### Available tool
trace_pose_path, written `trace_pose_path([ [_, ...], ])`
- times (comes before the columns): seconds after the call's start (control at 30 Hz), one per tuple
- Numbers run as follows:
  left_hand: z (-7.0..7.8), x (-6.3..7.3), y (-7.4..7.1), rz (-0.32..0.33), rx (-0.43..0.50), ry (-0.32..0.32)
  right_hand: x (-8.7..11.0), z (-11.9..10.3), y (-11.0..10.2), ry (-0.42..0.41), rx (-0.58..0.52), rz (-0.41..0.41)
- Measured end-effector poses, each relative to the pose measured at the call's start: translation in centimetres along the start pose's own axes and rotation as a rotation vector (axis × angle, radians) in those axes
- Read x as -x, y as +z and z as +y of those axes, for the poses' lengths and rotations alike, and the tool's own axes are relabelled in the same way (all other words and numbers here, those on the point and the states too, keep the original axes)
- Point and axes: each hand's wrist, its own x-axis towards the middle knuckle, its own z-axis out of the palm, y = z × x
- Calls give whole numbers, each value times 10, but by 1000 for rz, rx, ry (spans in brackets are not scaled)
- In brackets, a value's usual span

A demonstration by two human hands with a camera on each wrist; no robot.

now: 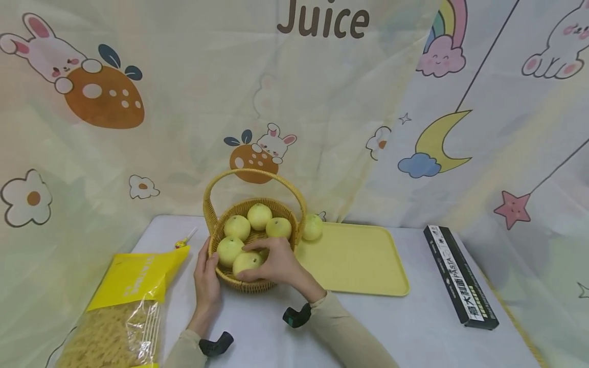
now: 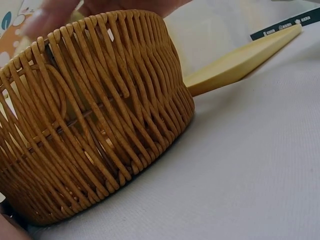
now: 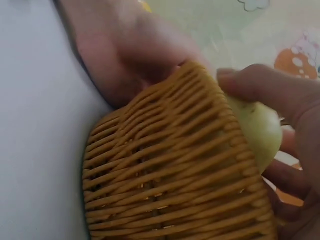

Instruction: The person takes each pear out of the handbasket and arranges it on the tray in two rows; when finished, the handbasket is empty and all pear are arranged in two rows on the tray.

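A wicker basket [image 1: 250, 286] with a tall arched handle holds several round yellow-green fruits [image 1: 259, 216]. At the basket's left side my left hand [image 1: 207, 283] holds the wall, with its palm and thumb against the weave. My right hand [image 1: 280, 260] reaches over the front right rim, pinching one round yellow-green fruit [image 1: 246, 262] between thumb and fingers. In the right wrist view, that fruit [image 3: 262, 131] shows just above the rim, with the thumb across its top. Close up in the left wrist view, the basket wall [image 2: 115, 100] stands on the white cloth.
Right of the basket lies a yellow tray [image 1: 363, 260], with another yellow-green fruit [image 1: 313, 227] at its back left corner. A black pasta box [image 1: 460, 276] lies at the far right. On the left are a yellow pasta bag [image 1: 126, 301] and a lollipop [image 1: 181, 244].
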Motion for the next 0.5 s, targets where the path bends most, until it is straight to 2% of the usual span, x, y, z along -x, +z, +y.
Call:
trace_pose_path([
  [0.13,2,0,0,7,-15,-3,0,1,-7,36,-141,35],
  [0.27,2,-1,0,10,-28,-4,0,0,-9,81,-250,10],
  [0.5,2,1,0,17,-14,-18,0,-2,-2,21,-280,-76],
])
